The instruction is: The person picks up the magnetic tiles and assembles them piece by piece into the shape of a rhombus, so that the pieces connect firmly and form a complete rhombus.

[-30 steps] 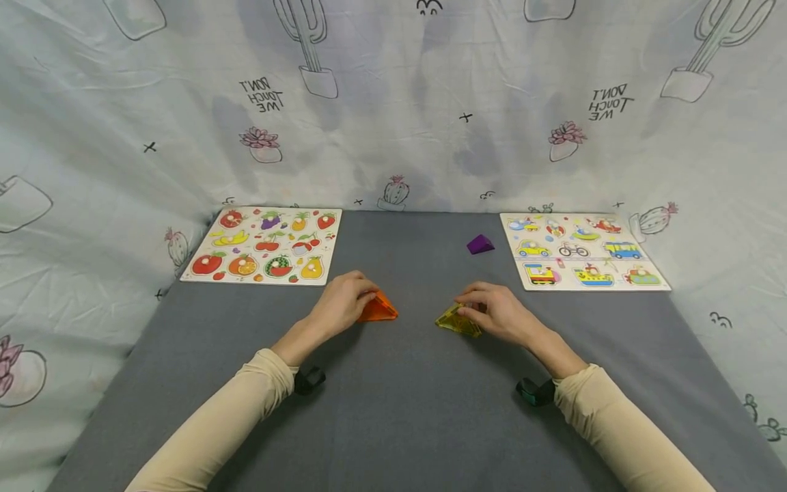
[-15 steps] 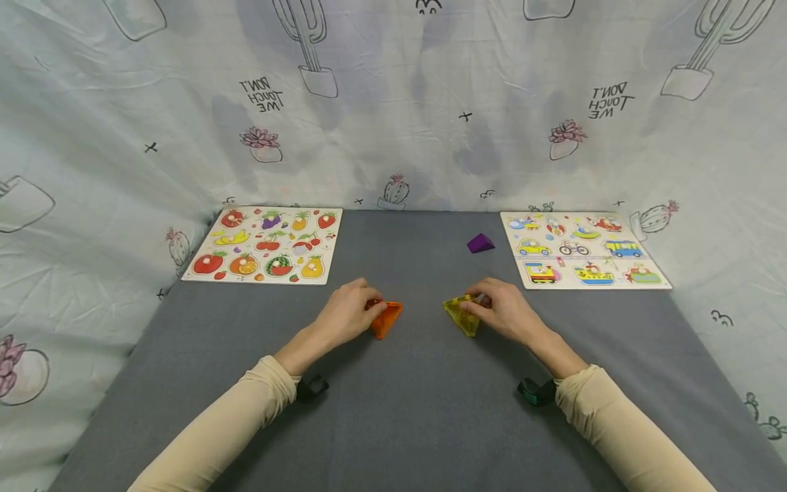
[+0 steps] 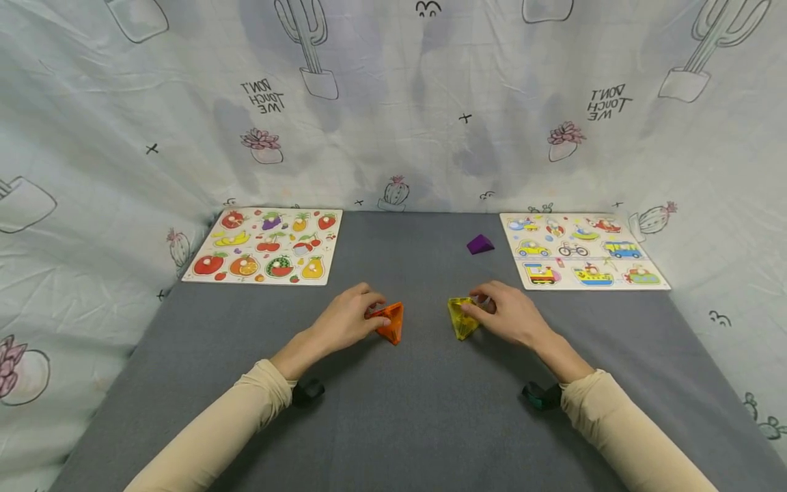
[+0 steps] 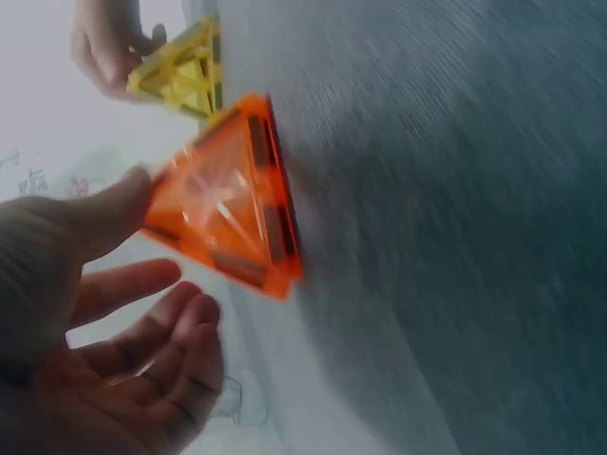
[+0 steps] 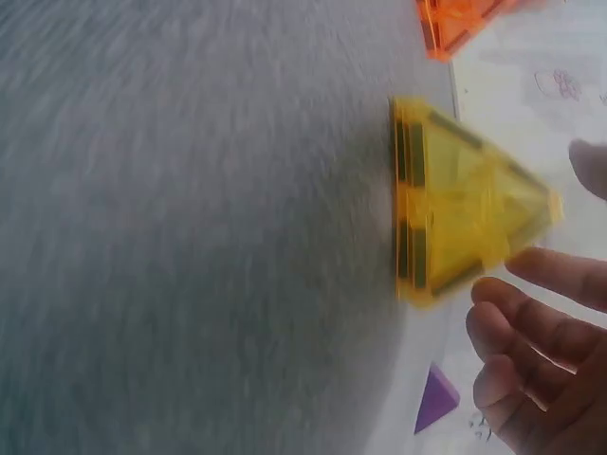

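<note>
grey tabletop (image 3: 393,424): purple block (image 3: 479,244) beyond yellow pyramid (image 3: 461,326)

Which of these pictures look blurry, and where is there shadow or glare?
Head view: fairly sharp, with soft shadows on the gray cloth; left wrist view: blurred cloth, whitish glare on the orange triangular block, washed-out upper left corner; right wrist view: the yellow triangular block blurred, the cloth smeared too.

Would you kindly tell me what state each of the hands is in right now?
Left hand: thumb on the orange block; whether it grips cannot be told.
Right hand: open, thumb clear of the yellow block.
</note>
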Available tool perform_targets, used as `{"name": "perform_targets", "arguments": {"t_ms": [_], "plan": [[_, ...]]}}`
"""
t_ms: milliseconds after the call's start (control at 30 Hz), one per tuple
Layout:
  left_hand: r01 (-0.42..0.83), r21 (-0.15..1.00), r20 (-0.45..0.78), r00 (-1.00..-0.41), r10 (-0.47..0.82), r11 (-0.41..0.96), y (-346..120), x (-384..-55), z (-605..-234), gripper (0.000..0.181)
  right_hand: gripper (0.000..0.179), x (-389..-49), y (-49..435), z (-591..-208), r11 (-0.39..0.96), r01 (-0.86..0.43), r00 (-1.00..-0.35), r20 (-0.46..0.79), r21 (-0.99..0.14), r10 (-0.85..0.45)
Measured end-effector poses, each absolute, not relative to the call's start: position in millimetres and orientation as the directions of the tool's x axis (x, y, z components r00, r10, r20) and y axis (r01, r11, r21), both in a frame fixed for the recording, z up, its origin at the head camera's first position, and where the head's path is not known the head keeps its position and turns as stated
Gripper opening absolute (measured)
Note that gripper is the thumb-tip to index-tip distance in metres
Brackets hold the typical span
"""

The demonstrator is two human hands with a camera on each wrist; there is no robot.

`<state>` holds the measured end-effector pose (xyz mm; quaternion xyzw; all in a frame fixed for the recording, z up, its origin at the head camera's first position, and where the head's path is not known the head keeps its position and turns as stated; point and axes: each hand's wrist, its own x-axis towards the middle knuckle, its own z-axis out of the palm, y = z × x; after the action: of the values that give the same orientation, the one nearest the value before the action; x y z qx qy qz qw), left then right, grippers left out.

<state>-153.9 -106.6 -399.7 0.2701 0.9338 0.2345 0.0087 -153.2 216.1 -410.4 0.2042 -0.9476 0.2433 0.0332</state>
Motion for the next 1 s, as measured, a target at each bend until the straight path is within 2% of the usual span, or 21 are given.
{"name": "perform_targets", "arguments": {"t_ms": [167,300,667,1000], "plan": [[0.532,0.396,0.068,-0.830,0.554,0.748,-117.9,-156.7,-403.5,0.045,0.047,-151.5,226.3,-411.7,0.796,-0.421,-0.899,0.086,-0.434,-0.429],[0.559,0.392,0.058,-0.808,0.587,0.731,-117.5,-161.1,-410.2,0.042,0.052,-151.7,224.2,-418.2,0.789,-0.437,-0.888,0.066,-0.433,-0.455],[0.614,0.379,0.120,-0.774,0.621,0.692,-103.3,-162.2,-419.0,0.037,0.046,-153.3,211.8,-421.7,0.772,-0.470,-0.875,0.113,-0.427,-0.470],[0.636,0.389,0.129,-0.754,0.644,0.666,-88.9,-159.9,-423.3,0.036,0.045,-150.1,196.8,-426.5,0.758,-0.496,-0.863,0.145,-0.425,-0.483]]}}
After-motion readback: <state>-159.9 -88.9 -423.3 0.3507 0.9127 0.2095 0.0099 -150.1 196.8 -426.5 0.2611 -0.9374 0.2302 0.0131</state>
